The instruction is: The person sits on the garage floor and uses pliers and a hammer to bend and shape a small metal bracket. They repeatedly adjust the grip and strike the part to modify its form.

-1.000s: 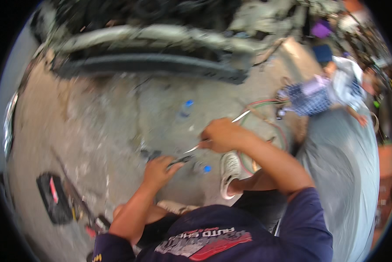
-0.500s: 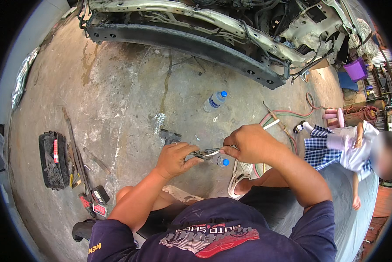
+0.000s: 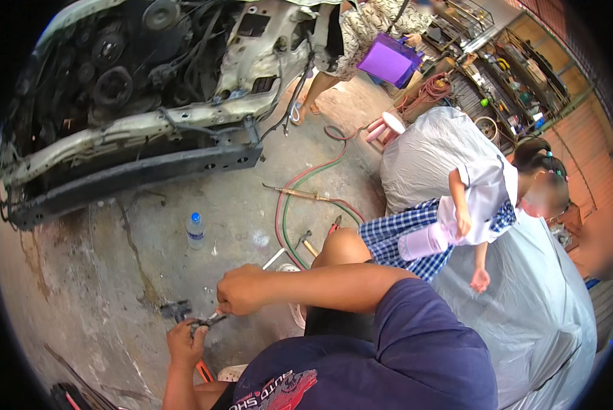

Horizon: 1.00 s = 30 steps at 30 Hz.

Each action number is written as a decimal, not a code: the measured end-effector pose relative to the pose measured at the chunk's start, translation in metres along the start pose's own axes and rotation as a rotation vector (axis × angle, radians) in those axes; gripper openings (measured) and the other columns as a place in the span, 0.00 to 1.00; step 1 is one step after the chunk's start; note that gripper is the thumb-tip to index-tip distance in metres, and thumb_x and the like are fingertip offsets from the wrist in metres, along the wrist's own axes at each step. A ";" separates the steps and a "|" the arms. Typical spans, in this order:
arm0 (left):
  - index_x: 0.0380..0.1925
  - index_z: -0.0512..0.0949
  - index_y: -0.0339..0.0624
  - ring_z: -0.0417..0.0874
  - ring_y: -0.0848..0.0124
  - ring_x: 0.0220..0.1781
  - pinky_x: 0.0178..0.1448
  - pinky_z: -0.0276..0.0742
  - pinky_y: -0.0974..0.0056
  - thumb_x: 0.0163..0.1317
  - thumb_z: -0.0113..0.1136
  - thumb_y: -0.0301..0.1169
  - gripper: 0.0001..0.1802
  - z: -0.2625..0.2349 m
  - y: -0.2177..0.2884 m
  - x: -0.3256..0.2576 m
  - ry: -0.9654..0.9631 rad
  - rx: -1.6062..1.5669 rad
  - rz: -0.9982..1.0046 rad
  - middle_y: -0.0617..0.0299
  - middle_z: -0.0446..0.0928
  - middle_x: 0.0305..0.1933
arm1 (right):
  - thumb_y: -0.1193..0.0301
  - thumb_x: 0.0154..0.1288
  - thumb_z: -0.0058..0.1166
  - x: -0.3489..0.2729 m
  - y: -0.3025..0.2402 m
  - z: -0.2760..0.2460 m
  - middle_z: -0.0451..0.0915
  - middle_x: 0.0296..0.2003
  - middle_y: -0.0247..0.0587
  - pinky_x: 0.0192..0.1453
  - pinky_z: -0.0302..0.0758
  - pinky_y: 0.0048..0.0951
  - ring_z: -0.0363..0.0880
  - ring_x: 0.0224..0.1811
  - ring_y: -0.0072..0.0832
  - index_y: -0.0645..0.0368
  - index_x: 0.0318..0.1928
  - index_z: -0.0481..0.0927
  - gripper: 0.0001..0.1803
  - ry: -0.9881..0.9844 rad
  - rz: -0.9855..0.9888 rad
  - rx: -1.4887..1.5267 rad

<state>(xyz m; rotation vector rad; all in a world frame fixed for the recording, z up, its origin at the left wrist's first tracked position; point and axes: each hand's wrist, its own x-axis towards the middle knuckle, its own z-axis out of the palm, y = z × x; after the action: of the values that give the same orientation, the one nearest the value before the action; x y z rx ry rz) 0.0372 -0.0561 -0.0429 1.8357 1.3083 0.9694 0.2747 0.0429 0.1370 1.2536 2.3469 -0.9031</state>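
My left hand [image 3: 185,344] pinches a small dark part [image 3: 209,321] low over the concrete floor. Just above it to the right, my right hand [image 3: 243,289] is closed around a slim tool. A silvery end points at the dark part, and a white rod [image 3: 274,258], seemingly the tool's other end, sticks out past the knuckles. Fingers hide most of the tool, so its kind is unclear. A black angular piece [image 3: 175,309] lies on the floor beyond my left hand.
A stripped car front [image 3: 135,164] stands ahead. On the floor are a water bottle [image 3: 195,230], a torch [image 3: 296,193] with red and green hoses, and a hammer [image 3: 309,244]. At right, a person [image 3: 481,198] holding a pink container stands beside a grey cover [image 3: 525,307].
My view has swung to the right, bringing in more of the person and the covered shape. Both hands keep hold of the dark part and the tool.
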 end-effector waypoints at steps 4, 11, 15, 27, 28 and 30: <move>0.34 0.85 0.37 0.86 0.43 0.33 0.37 0.79 0.50 0.64 0.68 0.41 0.16 0.012 -0.009 -0.002 -0.184 -0.025 -0.064 0.44 0.83 0.29 | 0.52 0.71 0.58 -0.006 0.013 0.025 0.89 0.38 0.55 0.49 0.83 0.52 0.88 0.45 0.54 0.57 0.40 0.91 0.21 -0.031 0.103 0.051; 0.29 0.84 0.36 0.81 0.52 0.23 0.33 0.75 0.54 0.68 0.67 0.47 0.22 0.014 -0.007 0.003 -0.325 -0.147 -0.294 0.48 0.79 0.22 | 0.51 0.73 0.56 -0.001 0.022 0.035 0.88 0.36 0.53 0.48 0.82 0.53 0.88 0.42 0.54 0.56 0.39 0.91 0.22 -0.053 0.150 0.102; 0.31 0.84 0.36 0.80 0.56 0.23 0.33 0.74 0.55 0.70 0.66 0.48 0.23 0.014 -0.002 0.006 -0.418 -0.230 -0.390 0.49 0.78 0.20 | 0.51 0.73 0.56 0.002 0.028 0.046 0.88 0.36 0.53 0.48 0.81 0.53 0.88 0.42 0.54 0.57 0.38 0.91 0.22 -0.052 0.137 0.090; 0.35 0.87 0.40 0.85 0.47 0.30 0.38 0.78 0.50 0.69 0.64 0.54 0.25 0.022 0.012 0.009 -0.558 0.012 -0.537 0.44 0.81 0.24 | 0.50 0.74 0.56 0.002 0.047 0.060 0.88 0.46 0.59 0.56 0.82 0.51 0.87 0.53 0.54 0.62 0.46 0.89 0.25 -0.183 0.112 0.106; 0.35 0.88 0.42 0.86 0.46 0.31 0.39 0.79 0.49 0.69 0.63 0.56 0.26 0.028 0.015 0.012 -0.592 0.052 -0.562 0.44 0.81 0.24 | 0.50 0.74 0.56 0.002 0.053 0.065 0.88 0.46 0.59 0.57 0.82 0.51 0.87 0.53 0.54 0.62 0.47 0.89 0.25 -0.187 0.088 0.074; 0.37 0.89 0.44 0.87 0.44 0.35 0.42 0.80 0.47 0.69 0.61 0.59 0.27 0.023 0.018 0.016 -0.601 0.120 -0.577 0.44 0.83 0.26 | 0.49 0.75 0.55 0.018 0.058 0.077 0.88 0.45 0.58 0.55 0.82 0.52 0.87 0.51 0.54 0.60 0.46 0.89 0.26 -0.166 0.061 0.054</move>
<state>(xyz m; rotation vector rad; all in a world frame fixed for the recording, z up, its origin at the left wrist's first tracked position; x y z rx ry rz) 0.0684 -0.0473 -0.0359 1.5132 1.3887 0.0251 0.3123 0.0265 0.0478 1.2144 2.1583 -1.0161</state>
